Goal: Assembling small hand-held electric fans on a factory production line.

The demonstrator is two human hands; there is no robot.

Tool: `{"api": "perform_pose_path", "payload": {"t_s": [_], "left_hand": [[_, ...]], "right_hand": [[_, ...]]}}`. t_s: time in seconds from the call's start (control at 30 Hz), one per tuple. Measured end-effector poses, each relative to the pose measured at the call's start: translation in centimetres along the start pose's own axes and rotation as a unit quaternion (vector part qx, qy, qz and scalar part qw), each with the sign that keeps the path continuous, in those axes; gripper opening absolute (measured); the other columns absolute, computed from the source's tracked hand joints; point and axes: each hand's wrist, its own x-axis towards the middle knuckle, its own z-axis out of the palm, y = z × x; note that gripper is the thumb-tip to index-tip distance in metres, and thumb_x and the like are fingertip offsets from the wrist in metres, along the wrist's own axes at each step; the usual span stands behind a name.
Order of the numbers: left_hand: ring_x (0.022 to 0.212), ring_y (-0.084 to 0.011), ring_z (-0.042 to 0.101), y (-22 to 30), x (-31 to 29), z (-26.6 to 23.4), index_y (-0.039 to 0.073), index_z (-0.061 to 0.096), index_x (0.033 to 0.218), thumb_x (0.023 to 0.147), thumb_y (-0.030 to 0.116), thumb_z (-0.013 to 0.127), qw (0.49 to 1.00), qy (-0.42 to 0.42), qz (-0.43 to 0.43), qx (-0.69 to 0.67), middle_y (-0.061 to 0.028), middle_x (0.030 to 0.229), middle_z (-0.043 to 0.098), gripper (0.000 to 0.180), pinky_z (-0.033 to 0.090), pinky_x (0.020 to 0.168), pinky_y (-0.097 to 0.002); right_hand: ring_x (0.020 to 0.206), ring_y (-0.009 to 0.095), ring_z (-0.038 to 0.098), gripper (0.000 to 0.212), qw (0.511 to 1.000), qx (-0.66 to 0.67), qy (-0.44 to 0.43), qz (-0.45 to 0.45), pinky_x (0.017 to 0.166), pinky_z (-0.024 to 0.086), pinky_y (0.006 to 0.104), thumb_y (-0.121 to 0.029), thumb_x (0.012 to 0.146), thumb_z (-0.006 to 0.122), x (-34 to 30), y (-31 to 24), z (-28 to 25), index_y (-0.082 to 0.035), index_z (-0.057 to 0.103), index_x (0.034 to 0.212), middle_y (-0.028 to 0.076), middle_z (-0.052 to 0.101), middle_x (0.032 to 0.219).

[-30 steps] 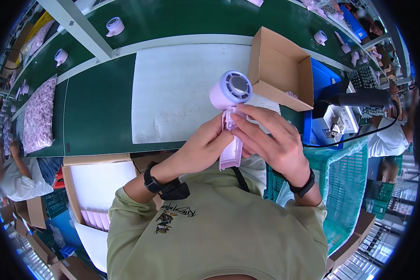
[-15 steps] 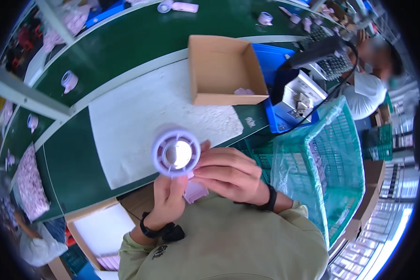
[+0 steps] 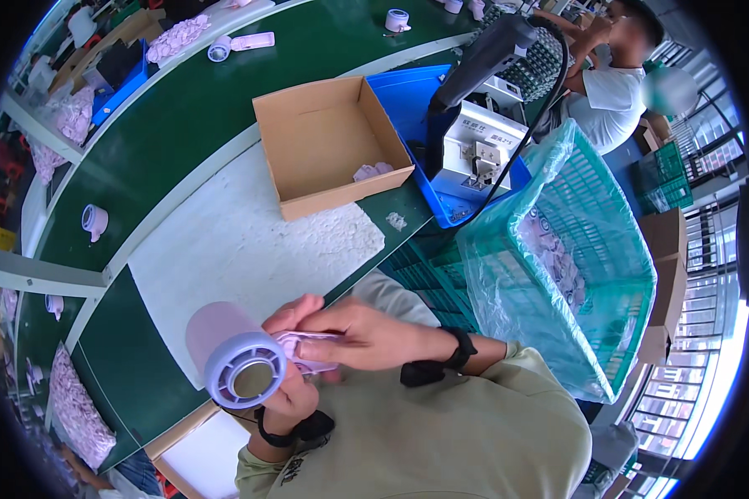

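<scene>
A lilac cylindrical housing with a spoked ring point(image 3: 240, 366), like the head of a small handheld fan, is tilted in front of my body above the worktable's edge. My left hand point(image 3: 294, 397) is closed on its lower right side; some fingers are hidden. Next to the housing, a pink plastic part point(image 3: 316, 349) is pinched by my right hand point(image 3: 362, 333), thumb along its top. I cannot tell whether the part is joined to the housing.
Beyond my hands lie a white sheet point(image 3: 225, 241) and an open cardboard box point(image 3: 316, 141) with pink pieces. A blue tray point(image 3: 399, 87) holds a metal device point(image 3: 478, 137). To the right stands a lined green crate point(image 3: 607, 249); a co-worker point(image 3: 612, 100) sits beyond.
My hands and the housing have shifted left and down in the picture, and the housing now tilts so its side shows. The view has turned, moving the box and crate leftward.
</scene>
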Motion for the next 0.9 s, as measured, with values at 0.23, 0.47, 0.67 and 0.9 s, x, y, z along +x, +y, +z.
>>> {"api": "perform_pose_path", "payload": {"t_s": [0.23, 0.47, 0.67, 0.9], "left_hand": [[0.069, -0.0259, 0.067, 2.1, 2.0, -3.0, -0.007, 0.049, 0.117, 0.102, 0.04, 0.029, 0.964, 0.153, -0.199, -0.084, -0.021, 0.097, 0.066, 0.052, 0.055, 0.071, -0.0371], [0.061, -0.021, 0.063, -0.5, 3.8, -2.6, -0.006, 0.054, 0.114, 0.101, 0.043, 0.037, 0.873, -0.002, -0.318, -0.371, -0.0106, 0.076, 0.06, 0.053, 0.053, 0.057, -0.0316], [0.057, -0.0211, 0.061, -1.1, 4.4, -1.9, -0.005, 0.056, 0.113, 0.099, 0.042, 0.04, 0.833, -0.041, -0.385, -0.394, -0.0101, 0.075, 0.06, 0.052, 0.05, 0.054, -0.0301], [0.054, -0.0189, 0.059, -3.1, 3.7, -0.1, -0.005, 0.057, 0.113, 0.098, 0.043, 0.039, 0.85, -0.084, -0.405, -0.327, -0.0091, 0.072, 0.058, 0.053, 0.048, 0.052, -0.0284]], "right_hand": [[0.12, 0.027, 0.044, 0.1, 0.578, -0.453, 0.626, -0.263, 0.101, 0.037, 0.037, -0.031, 0.068, 0.088, 3.4, -2.4, -14.0, 0.004, 0.029, 0.141, 0.018, 0.044, 0.131], [0.078, 0.011, 0.059, 0.024, 0.726, -0.217, 0.574, -0.311, 0.078, 0.045, 0.0231, -0.013, 0.089, 0.067, 3.9, -4.4, -18.2, 0.005, 0.064, 0.104, 0.005, 0.064, 0.08], [0.054, 0.01, 0.052, 0.026, 0.61, -0.226, 0.628, -0.427, 0.057, 0.043, 0.0226, -0.006, 0.089, 0.063, -0.8, -5.5, -16.4, 0.006, 0.059, 0.111, 0.006, 0.059, 0.064], [0.045, 0.009, 0.042, 0.022, 0.651, -0.218, 0.597, -0.415, 0.045, 0.038, 0.0256, 0.0, 0.089, 0.057, -2.7, -4.8, -17.7, 0.004, 0.056, 0.111, 0.002, 0.046, 0.055]]}}
